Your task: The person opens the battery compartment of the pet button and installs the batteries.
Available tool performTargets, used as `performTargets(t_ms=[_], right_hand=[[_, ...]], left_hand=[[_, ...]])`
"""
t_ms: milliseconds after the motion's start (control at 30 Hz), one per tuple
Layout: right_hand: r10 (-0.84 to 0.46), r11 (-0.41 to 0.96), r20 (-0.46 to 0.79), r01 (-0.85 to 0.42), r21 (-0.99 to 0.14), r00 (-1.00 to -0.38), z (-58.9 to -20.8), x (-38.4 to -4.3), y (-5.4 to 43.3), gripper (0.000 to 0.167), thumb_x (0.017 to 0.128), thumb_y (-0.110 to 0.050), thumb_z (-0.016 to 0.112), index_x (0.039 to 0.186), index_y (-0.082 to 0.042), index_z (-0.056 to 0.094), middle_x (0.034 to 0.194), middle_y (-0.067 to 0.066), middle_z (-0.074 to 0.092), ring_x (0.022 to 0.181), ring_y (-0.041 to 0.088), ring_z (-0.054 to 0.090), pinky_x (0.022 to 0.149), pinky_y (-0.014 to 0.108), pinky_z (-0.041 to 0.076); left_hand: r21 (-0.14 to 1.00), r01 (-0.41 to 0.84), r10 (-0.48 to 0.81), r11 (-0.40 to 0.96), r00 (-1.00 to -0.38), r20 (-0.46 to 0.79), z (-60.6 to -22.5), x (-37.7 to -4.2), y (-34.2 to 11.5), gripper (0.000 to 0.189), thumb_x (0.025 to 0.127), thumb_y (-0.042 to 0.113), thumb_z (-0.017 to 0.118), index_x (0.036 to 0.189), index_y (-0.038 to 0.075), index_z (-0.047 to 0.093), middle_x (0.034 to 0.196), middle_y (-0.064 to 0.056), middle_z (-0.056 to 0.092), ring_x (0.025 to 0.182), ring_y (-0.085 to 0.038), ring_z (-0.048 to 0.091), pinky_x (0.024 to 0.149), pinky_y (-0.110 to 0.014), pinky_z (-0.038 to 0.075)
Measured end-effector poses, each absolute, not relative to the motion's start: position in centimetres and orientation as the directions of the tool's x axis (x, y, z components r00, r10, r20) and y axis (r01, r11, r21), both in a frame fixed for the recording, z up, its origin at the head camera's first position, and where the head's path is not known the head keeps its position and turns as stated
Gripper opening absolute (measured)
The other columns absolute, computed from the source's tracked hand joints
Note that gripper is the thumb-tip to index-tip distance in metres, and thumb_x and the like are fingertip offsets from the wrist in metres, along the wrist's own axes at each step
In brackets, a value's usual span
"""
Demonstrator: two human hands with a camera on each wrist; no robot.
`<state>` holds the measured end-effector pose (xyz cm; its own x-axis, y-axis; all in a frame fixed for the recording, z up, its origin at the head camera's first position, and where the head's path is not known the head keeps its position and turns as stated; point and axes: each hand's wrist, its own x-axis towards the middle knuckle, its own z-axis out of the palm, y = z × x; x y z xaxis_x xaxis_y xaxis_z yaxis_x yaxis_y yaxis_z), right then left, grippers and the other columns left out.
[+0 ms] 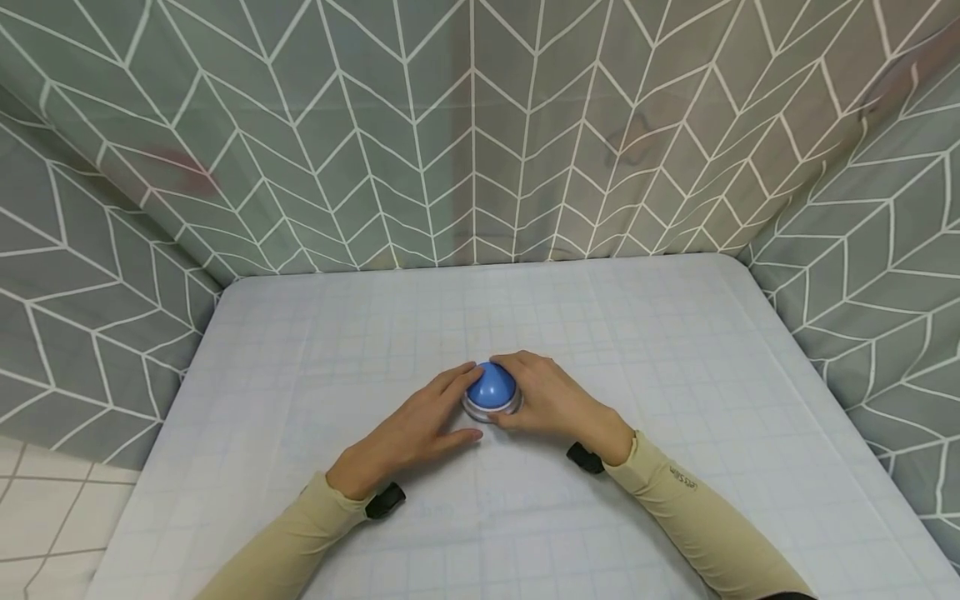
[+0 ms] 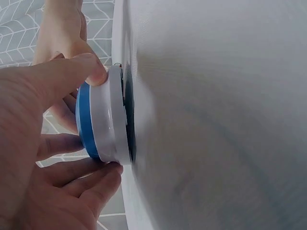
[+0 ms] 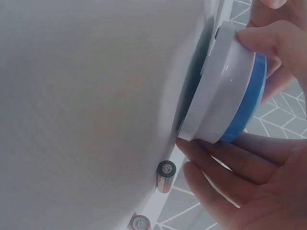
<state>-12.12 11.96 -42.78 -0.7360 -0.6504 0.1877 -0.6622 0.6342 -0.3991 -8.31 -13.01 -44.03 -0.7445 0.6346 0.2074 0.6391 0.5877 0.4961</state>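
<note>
A round push button with a blue dome and white base (image 1: pixel 492 388) sits between the two hands, low over the white table. Its blue cap (image 2: pixel 85 120) faces away from the tabletop, and a dark gap shows under the base. My right hand (image 1: pixel 551 392) grips it, thumb on the near side of the base and fingers round the far side. My left hand (image 1: pixel 420 421) has its fingers along the button's left side, fingertips at the base in the left wrist view. In the head view its thumb stands slightly off the base.
Two batteries (image 3: pixel 166 177) lie on the table near the right hand in the right wrist view, one cut off by the frame edge. The white table (image 1: pixel 375 325) has patterned grey curtains (image 1: pixel 472 125) on its far side and flanks. Black wrist devices (image 1: pixel 386 501) sit under both wrists.
</note>
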Motion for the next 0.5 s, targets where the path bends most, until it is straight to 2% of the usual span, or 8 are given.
performTargets(t_ms=[267, 500], right_hand=[[-0.638, 0.606, 0.194, -0.641, -0.471, -0.746, -42.42, -12.23, 12.33, 0.068, 0.078, -0.041, 0.088, 0.13, -0.003, 0.065, 0.118, 0.007, 0.074, 0.104, 0.016, 0.071, 0.092, 0.037, 0.06], [-0.633, 0.575, 0.186, -0.617, -0.538, -0.752, -42.24, -12.37, 12.6, 0.061, 0.08, -0.041, 0.087, 0.127, -0.007, 0.067, 0.115, 0.003, 0.075, 0.101, 0.011, 0.071, 0.088, 0.032, 0.061]], left_hand=[[0.508, 0.643, 0.639, 0.572, -0.738, 0.215, -43.96, -8.2, -12.83, 0.087, 0.09, 0.028, 0.087, 0.158, 0.002, 0.039, 0.16, -0.024, 0.044, 0.146, -0.038, 0.05, 0.117, -0.05, 0.048], [0.506, 0.655, 0.628, 0.561, -0.735, 0.255, -43.83, -8.06, -12.71, 0.083, 0.089, 0.019, 0.088, 0.156, 0.001, 0.042, 0.158, -0.023, 0.047, 0.143, -0.036, 0.053, 0.114, -0.048, 0.051]])
